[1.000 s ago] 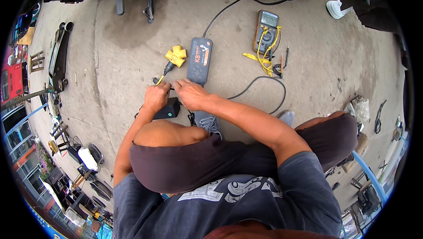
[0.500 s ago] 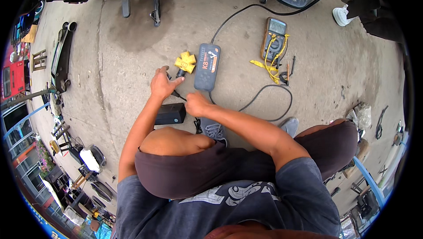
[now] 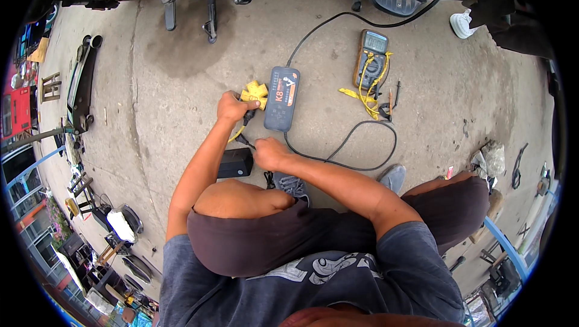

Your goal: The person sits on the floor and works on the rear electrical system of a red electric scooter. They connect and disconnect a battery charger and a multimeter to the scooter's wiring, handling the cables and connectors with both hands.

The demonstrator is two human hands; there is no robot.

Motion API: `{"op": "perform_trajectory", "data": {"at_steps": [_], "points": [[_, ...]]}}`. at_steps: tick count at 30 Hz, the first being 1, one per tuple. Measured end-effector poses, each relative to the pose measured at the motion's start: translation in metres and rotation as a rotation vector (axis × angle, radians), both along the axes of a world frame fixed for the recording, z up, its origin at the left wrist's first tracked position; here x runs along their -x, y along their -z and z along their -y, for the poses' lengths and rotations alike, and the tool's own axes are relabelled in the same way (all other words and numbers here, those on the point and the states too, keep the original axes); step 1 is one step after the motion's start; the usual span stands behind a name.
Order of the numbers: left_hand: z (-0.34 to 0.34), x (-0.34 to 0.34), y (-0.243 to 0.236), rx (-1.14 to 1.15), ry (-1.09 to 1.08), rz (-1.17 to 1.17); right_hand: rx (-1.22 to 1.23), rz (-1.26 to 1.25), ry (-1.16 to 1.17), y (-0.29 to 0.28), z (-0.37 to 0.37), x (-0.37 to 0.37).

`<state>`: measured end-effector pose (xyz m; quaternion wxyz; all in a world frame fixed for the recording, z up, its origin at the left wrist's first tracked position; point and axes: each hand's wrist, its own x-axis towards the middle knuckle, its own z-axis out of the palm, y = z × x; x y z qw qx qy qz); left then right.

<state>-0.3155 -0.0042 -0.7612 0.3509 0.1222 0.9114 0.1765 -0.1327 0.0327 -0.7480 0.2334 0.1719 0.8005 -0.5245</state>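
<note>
I squat over a concrete floor. My left hand [image 3: 232,108] grips a yellow multi-way connector [image 3: 254,93] with a black plug under it. My right hand [image 3: 269,152] pinches a thin black lead [image 3: 244,140] just below that connector. A black box [image 3: 235,163] lies on the floor between my arms. A grey-blue handheld tester [image 3: 281,98] lies right of the connector, and its black cable [image 3: 356,146] loops toward my right shoe.
A yellow multimeter [image 3: 370,60] with coiled yellow leads lies to the upper right. A red motorcycle's underside and stand [image 3: 209,1] cross the top. A long metal part [image 3: 81,79] lies at left. Rags and tools [image 3: 491,158] sit at right.
My left hand has moved up to the yellow connector and closed on it. My right hand has shifted down beside the black box, holding the lead.
</note>
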Motion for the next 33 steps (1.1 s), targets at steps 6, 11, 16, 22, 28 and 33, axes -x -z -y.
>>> {"op": "perform_trajectory", "data": {"at_steps": [6,11,16,22,28,33], "points": [[0.001,0.002,0.003,-0.193,-0.243,0.140,-0.039,-0.011,-0.012,-0.012,0.001,0.003],[-0.008,0.006,0.004,-0.207,-0.229,0.224,-0.046,0.006,-0.050,-0.020,-0.001,0.000],[-0.014,-0.010,-0.010,0.010,0.192,-0.322,-0.080,0.043,-0.008,-0.033,-0.022,-0.002],[-0.023,-0.023,-0.036,0.208,0.415,-0.363,-0.145,0.018,-0.018,-0.046,-0.052,-0.008],[-0.010,-0.014,-0.041,0.062,0.376,-0.396,-0.155,0.067,0.023,-0.057,-0.083,-0.004],[0.026,0.006,-0.061,-0.107,0.343,-0.459,-0.167,-0.061,0.212,-0.065,-0.117,0.004]]}}
